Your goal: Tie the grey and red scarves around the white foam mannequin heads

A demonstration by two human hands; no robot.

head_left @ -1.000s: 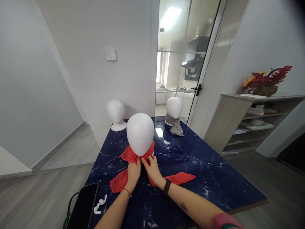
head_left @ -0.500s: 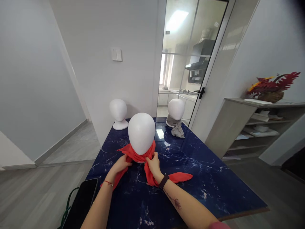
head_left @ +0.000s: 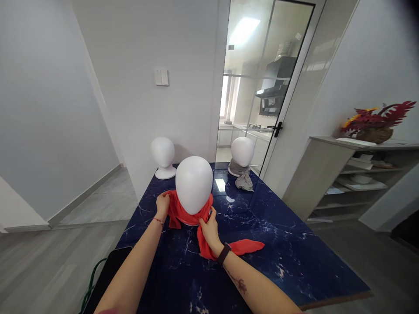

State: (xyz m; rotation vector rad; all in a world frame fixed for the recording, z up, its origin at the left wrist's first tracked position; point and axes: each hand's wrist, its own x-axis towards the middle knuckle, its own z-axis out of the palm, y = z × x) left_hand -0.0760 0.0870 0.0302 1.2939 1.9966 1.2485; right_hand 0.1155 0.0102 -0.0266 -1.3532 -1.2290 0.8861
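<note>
In the head view a white mannequin head (head_left: 194, 183) stands upright on the dark blue marbled table (head_left: 258, 270). A red scarf (head_left: 183, 214) is wrapped around its neck. My left hand (head_left: 162, 205) pinches the scarf at the left of the neck and pulls that part outward. My right hand (head_left: 209, 226) grips the scarf just right of the neck's front, fingers closed on the cloth. From under my right wrist one pointed end of the scarf trails rightward over the table. The back of the neck is hidden by the head.
A bare white mannequin head (head_left: 163, 157) stands at the back left. Another white head (head_left: 242, 151), with a grey scarf (head_left: 244, 179) around its neck, stands back right. A black flat device (head_left: 109, 272) lies at the table's left edge by a green cable (head_left: 90, 285).
My left hand has moved up and to the left, drawing the scarf's left part outward from the neck. My right hand keeps its hold, almost in the same place.
</note>
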